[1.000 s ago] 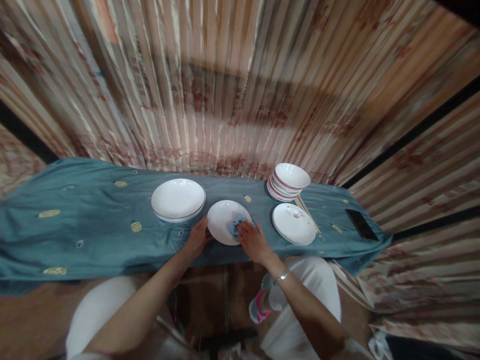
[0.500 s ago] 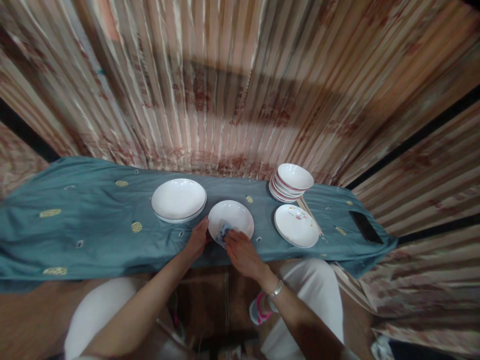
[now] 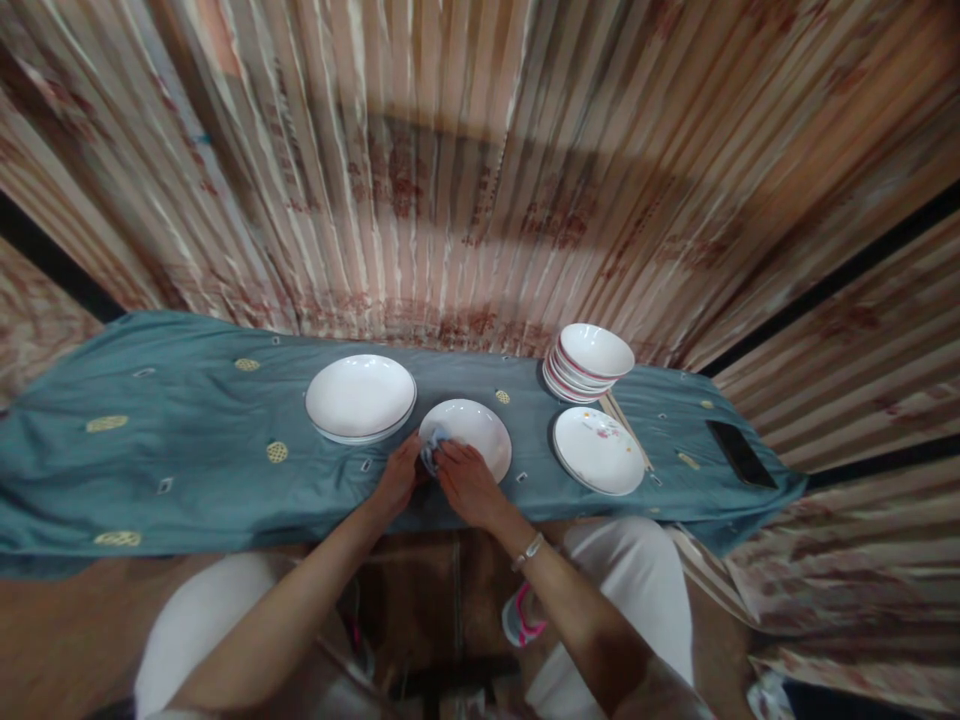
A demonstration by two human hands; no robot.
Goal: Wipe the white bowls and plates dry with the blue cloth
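A white plate [image 3: 480,428] with a thin dark rim lies in front of me at the middle of the table. My left hand [image 3: 400,474] is closed on its left edge, the fingertips partly hidden by the rim. Bunched under the fingers of my right hand [image 3: 466,482] is a blue-grey cloth [image 3: 433,449], pressed against the left inner side of the plate. Just left of this plate sits a short stack of larger white plates [image 3: 360,395].
On the right stand several stacked red-rimmed bowls [image 3: 596,352], with flower-patterned plates [image 3: 598,450] in front and chopsticks [image 3: 627,428] beside them. A black phone [image 3: 739,453] lies near the right end of the teal tablecloth [image 3: 210,430]. A pleated curtain [image 3: 450,200] hangs behind.
My right hand has slid the cloth leftward and slightly up, from the plate's lower part to its left inner side. My left hand stays at the plate's edge. The view has shifted slightly.
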